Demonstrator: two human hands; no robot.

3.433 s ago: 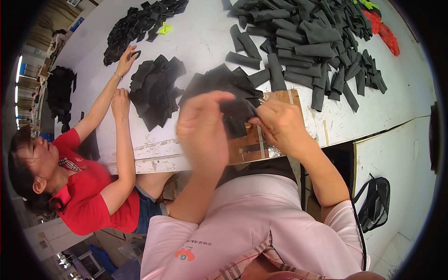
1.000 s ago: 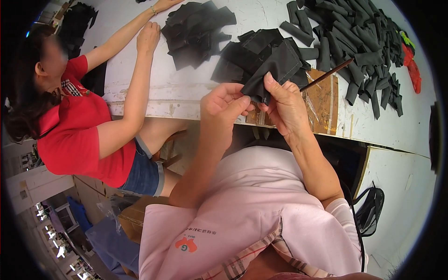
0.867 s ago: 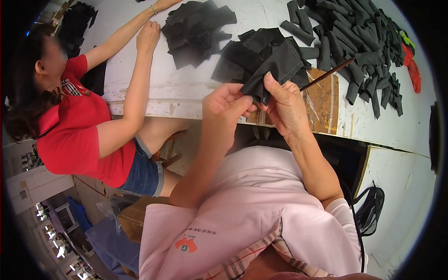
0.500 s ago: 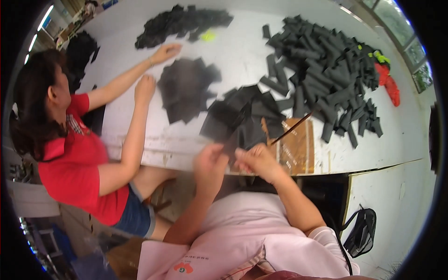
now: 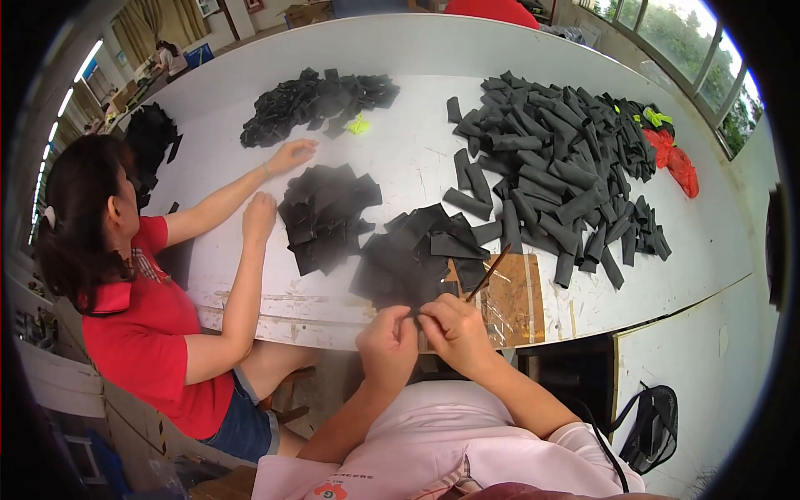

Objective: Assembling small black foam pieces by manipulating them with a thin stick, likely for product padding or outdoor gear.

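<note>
Just over the table's front edge, my two hands meet with fingers pinched. My left hand (image 5: 388, 343) is closed on a black fabric piece (image 5: 414, 316), of which only a little dark edge shows between the fingertips. My right hand (image 5: 457, 333) pinches at the same spot, and a thin dark brown stick (image 5: 489, 273) slants up and right out of its grip. The stick's lower end is hidden by the hand. Right beyond my hands lies a loose pile of flat black fabric pieces (image 5: 400, 265), partly over a brown cardboard sheet (image 5: 518, 304).
Black rolled fabric tubes (image 5: 558, 167) are heaped at the right, beside a red plastic bag (image 5: 682, 171). More flat black pieces (image 5: 327, 218) lie near a co-worker in a red shirt (image 5: 154, 333) at my left. A yellow-green scrap (image 5: 358, 124) sits by the far pile (image 5: 312, 104).
The view has tilted up, so the table sits lower in it. My hands have drawn closer together, and the dark piece between them shows less. The co-worker's hands stay about where they were.
</note>
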